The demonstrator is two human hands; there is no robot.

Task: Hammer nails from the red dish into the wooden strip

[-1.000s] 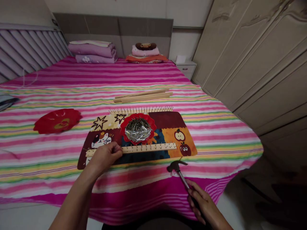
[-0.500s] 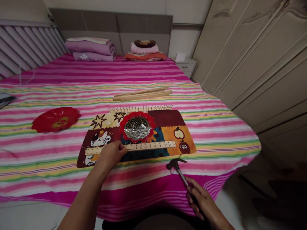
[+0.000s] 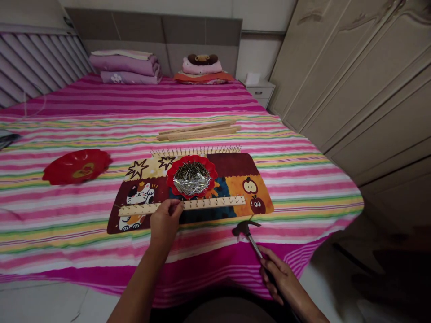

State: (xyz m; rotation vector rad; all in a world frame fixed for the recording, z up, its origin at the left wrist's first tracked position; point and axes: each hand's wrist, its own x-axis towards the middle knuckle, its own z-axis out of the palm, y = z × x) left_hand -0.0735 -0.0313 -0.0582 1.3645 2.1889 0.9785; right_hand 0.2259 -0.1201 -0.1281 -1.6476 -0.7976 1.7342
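On the patterned mat lies a pale wooden strip with several nails standing along it, some leaning. My left hand is over the strip's middle, thumb and fingertips pinched at a nail mostly hidden by them. My right hand grips a claw hammer by its dark handle. The hammer's head is low over the bed's front edge, right of my left hand and apart from the strip. Just behind the strip sits a red scalloped dish heaped with loose nails.
A second strip with upright nails lies at the mat's far edge. Beyond it are bare wooden strips. A red tray is on the striped bedspread at left. Folded bedding is by the headboard; wardrobes stand at right.
My left hand has slid a little to the right along the strip, its fingers still pinched. The hammer in my right hand has hardly moved. The view has shifted slightly.
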